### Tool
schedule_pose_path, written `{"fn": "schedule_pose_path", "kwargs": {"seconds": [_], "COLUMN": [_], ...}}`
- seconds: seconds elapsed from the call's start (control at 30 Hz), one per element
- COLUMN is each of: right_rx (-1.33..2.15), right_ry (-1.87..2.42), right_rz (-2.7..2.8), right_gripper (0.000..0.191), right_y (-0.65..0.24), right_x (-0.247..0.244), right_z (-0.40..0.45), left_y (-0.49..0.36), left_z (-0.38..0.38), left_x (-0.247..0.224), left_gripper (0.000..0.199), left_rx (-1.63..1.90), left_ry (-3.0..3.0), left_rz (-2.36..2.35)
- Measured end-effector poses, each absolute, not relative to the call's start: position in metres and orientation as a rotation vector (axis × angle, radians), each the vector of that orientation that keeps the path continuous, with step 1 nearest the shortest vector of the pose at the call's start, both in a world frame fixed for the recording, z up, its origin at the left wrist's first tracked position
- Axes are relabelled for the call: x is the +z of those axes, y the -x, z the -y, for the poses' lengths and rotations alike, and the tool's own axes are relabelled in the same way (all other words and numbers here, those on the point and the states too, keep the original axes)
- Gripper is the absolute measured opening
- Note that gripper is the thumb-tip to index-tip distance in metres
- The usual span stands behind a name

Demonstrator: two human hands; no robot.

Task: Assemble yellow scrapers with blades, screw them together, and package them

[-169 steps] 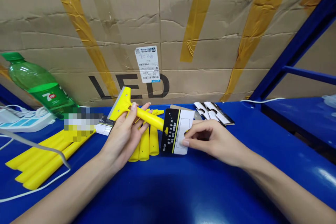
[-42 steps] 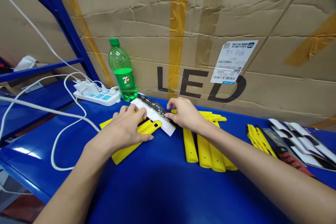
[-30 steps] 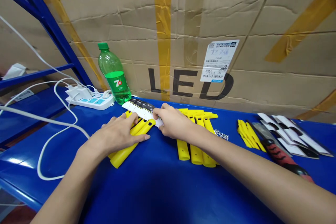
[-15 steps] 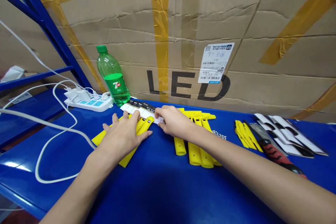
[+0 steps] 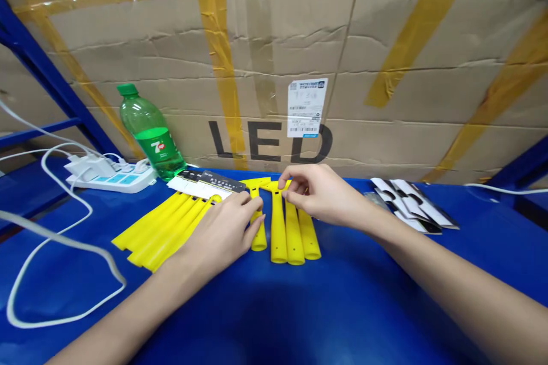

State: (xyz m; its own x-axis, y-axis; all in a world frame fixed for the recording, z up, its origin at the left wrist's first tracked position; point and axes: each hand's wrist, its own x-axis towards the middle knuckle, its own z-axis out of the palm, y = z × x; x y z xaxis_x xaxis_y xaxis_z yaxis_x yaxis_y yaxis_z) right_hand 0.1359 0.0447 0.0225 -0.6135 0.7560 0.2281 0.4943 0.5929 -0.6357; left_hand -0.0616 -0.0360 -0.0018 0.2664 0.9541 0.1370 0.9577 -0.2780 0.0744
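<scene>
Several yellow plastic T-shaped scrapers lie on the blue tabletop in two groups. The left group (image 5: 160,234) has its heads under black-and-white card sleeves (image 5: 201,185). Beside that group, my left hand (image 5: 229,222) curls its thumb and fingers about the upper handle of a single yellow scraper (image 5: 259,239). My right hand (image 5: 319,191) is over the heads of the right group (image 5: 294,248), thumb and index finger pinched at one end of a scraper head. Its other fingers are folded in, and some heads are hidden behind it.
A green soda bottle (image 5: 152,137) and a white power strip (image 5: 128,179) stand at the back left. White cables (image 5: 64,251) loop over the left of the table. More card sleeves (image 5: 413,205) lie at the right. A large cardboard box (image 5: 171,80) closes off the back.
My view has swung to the right. Both hands have left the card sleeve on the left group and moved right to the other scrapers. My right arm now covers the red-handled tool.
</scene>
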Motion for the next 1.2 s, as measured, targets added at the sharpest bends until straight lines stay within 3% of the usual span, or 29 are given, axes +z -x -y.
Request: {"fn": "schedule_pose_path", "kwargs": {"seconds": [0.2,0.43,0.67,0.87,1.03,1.2], "right_rx": [0.850,0.817,0.735,0.574,0.198,0.280], "right_ry": [1.140,1.176,1.227,1.591,1.742,1.713], "right_rz": [2.223,2.244,2.212,1.949,1.887,2.003], "right_gripper": [0.025,0.020,0.017,0.019,0.008,0.019], "right_y": [-0.190,-0.210,-0.217,-0.259,-0.312,-0.327], "right_x": [0.028,0.036,0.042,0.031,0.006,-0.013], "right_z": [-0.046,-0.043,-0.046,-0.053,-0.050,-0.040], "left_y": [0.032,0.027,0.015,-0.016,-0.040,-0.054], "left_z": [0.014,-0.031,-0.027,-0.013,-0.014,-0.020], "left_x": [0.026,0.016,0.030,0.045,0.027,0.017], "left_gripper": [0.024,0.045,0.042,0.025,0.028,0.037], "left_rx": [0.203,0.311,0.058,-0.325,-0.444,-0.381], "left_ry": [2.345,2.203,2.159,2.569,2.831,2.869], "left_rz": [2.000,2.187,2.110,1.568,1.321,1.331]}}
